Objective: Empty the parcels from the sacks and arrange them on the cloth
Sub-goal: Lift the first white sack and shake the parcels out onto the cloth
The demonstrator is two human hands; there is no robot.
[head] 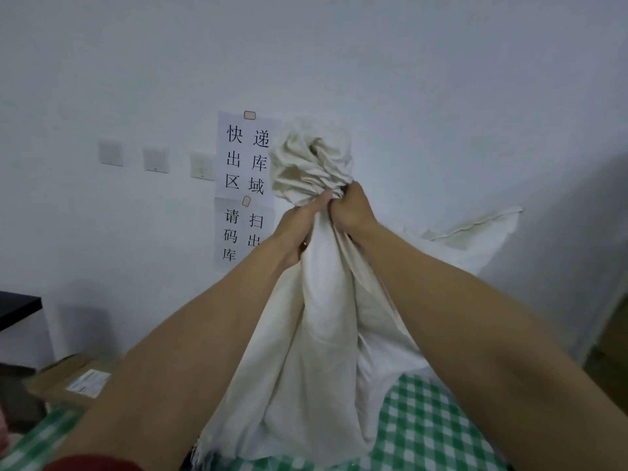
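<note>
Grips the bunched neck of the white sack [323, 334] with left hand [299, 229] and right hand [353, 212], fingers curled tight, sack bottom resting on the green checked cloth [424, 436].

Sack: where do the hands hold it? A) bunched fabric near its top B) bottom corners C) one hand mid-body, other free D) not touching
A: the left hand and right hand both grip the sack where its fabric is gathered, below the ruffled top end.

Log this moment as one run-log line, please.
left hand: grips sack neck | right hand: grips sack neck | sack: upright on checked cloth | cardboard box: left of sack
</note>
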